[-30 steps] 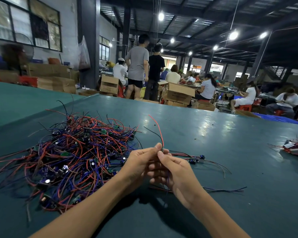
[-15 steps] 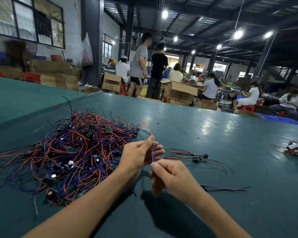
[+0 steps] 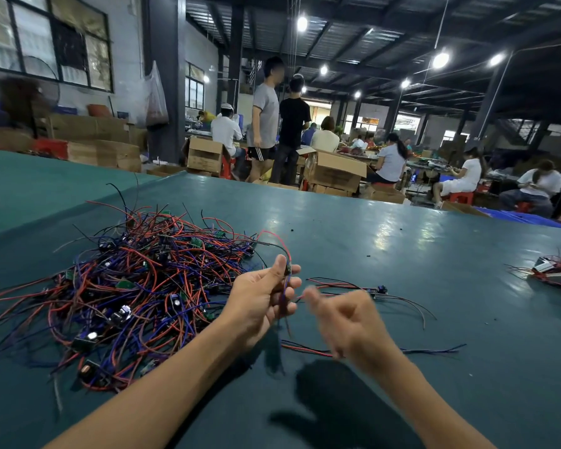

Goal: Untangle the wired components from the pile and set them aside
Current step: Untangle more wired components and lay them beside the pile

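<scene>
Pinched in the left hand's (image 3: 263, 299) thumb and fingers, one component (image 3: 287, 270) hangs just right of the pile (image 3: 136, 286); the right hand (image 3: 347, 319), on its wires (image 3: 284, 298) a moment ago, has swung off, blurred, grip unclear: likely untangled, ready for setting aside

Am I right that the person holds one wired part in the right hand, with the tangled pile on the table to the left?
Not quite: the head view shows the left hand pinching the wired part; the right hand is blurred, its grip unclear. The tangled pile does lie on the table to the left.
</scene>
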Demonstrator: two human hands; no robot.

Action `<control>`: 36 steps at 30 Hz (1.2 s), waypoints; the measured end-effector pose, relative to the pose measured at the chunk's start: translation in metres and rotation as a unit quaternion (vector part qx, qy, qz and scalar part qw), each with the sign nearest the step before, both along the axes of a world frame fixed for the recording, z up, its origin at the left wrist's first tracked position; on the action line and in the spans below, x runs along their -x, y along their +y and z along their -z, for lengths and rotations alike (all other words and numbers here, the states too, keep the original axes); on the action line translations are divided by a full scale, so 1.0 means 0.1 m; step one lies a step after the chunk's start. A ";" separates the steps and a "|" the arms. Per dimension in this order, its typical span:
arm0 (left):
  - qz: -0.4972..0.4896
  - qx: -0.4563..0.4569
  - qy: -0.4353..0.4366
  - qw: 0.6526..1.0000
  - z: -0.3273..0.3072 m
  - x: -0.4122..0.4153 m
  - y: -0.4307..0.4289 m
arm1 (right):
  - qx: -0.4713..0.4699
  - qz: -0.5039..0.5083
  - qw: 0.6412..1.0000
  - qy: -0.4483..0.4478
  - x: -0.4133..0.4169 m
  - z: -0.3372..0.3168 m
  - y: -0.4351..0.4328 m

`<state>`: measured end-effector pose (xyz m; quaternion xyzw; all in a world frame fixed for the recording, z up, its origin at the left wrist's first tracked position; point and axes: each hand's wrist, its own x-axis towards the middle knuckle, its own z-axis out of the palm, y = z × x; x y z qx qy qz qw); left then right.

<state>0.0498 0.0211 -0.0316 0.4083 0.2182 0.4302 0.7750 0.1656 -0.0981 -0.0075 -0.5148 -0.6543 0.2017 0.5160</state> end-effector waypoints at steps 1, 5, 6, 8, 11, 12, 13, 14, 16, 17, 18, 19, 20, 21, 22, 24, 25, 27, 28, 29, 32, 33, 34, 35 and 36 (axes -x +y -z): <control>0.038 0.014 -0.022 0.999 -0.03 0.02 -0.01 | -0.032 0.045 0.995 0.079 -0.05 -0.03 0.02; 0.207 0.077 -0.120 0.968 -0.15 0.09 -0.08 | -0.004 0.126 0.961 0.245 -0.27 -0.12 0.13; 0.240 0.083 -0.134 0.958 -0.16 0.11 -0.11 | 0.029 0.111 0.959 0.259 -0.28 -0.11 0.15; 0.295 0.076 -0.141 0.942 -0.18 0.12 -0.16 | 0.087 0.065 0.956 0.274 -0.25 -0.07 0.18; 0.344 0.075 -0.136 0.926 -0.23 0.15 -0.23 | 0.104 0.014 0.948 0.301 -0.20 -0.04 0.19; 0.346 0.080 -0.136 0.925 -0.25 0.15 -0.24 | 0.102 0.003 0.943 0.315 -0.20 -0.04 0.19; 0.347 0.086 -0.136 0.924 -0.27 0.16 -0.26 | 0.103 -0.008 0.938 0.330 -0.21 -0.05 0.19; 0.355 0.096 -0.136 0.920 -0.28 0.18 -0.27 | 0.104 -0.021 0.933 0.345 -0.22 -0.07 0.18; 0.366 0.115 -0.143 0.912 -0.28 0.19 -0.27 | 0.105 -0.042 0.923 0.367 -0.22 -0.09 0.16; 0.366 0.115 -0.136 0.913 -0.28 0.20 -0.28 | 0.105 -0.047 0.920 0.375 -0.22 -0.10 0.16; 0.372 0.106 -0.126 0.913 -0.28 0.21 -0.28 | 0.105 -0.051 0.918 0.379 -0.22 -0.11 0.15; 0.382 0.098 -0.122 0.911 -0.28 0.21 -0.27 | 0.107 -0.054 0.917 0.379 -0.21 -0.12 0.14; 0.393 0.092 -0.123 0.906 -0.28 0.22 -0.27 | 0.108 -0.053 0.920 0.373 -0.20 -0.13 0.14; 0.403 0.088 -0.124 0.903 -0.28 0.22 -0.27 | 0.105 -0.048 0.927 0.358 -0.20 -0.13 0.14; 0.410 0.085 -0.123 0.900 -0.28 0.22 -0.27 | 0.097 -0.040 0.934 0.340 -0.19 -0.13 0.14; 0.423 0.084 -0.123 0.894 -0.26 0.22 -0.26 | 0.079 -0.021 0.945 0.318 -0.17 -0.12 0.14; 0.426 0.085 -0.123 0.892 -0.25 0.22 -0.26 | 0.074 -0.014 0.945 0.318 -0.17 -0.12 0.14; 0.438 0.080 -0.117 0.888 -0.22 0.22 -0.24 | 0.072 -0.011 0.940 0.333 -0.17 -0.12 0.14; 0.440 0.070 -0.103 0.889 -0.21 0.21 -0.23 | 0.073 -0.009 0.938 0.339 -0.18 -0.12 0.14; 0.432 0.053 -0.081 0.897 -0.19 0.20 -0.22 | 0.076 -0.005 0.936 0.343 -0.19 -0.13 0.14; 0.350 -0.029 -0.010 0.936 -0.15 0.15 -0.22 | 0.082 0.008 0.926 0.370 -0.26 -0.14 0.16; 0.317 -0.046 -0.006 0.947 -0.13 0.12 -0.22 | 0.077 0.010 0.921 0.382 -0.30 -0.14 0.17; 0.288 -0.055 -0.007 0.956 -0.10 0.09 -0.22 | 0.066 0.015 0.918 0.390 -0.33 -0.14 0.18; 0.261 -0.062 -0.005 0.963 -0.07 0.06 -0.21 | 0.048 0.023 0.919 0.391 -0.38 -0.14 0.19; 0.236 -0.073 0.005 0.969 -0.05 0.05 -0.20 | 0.027 0.033 0.920 0.391 -0.42 -0.13 0.19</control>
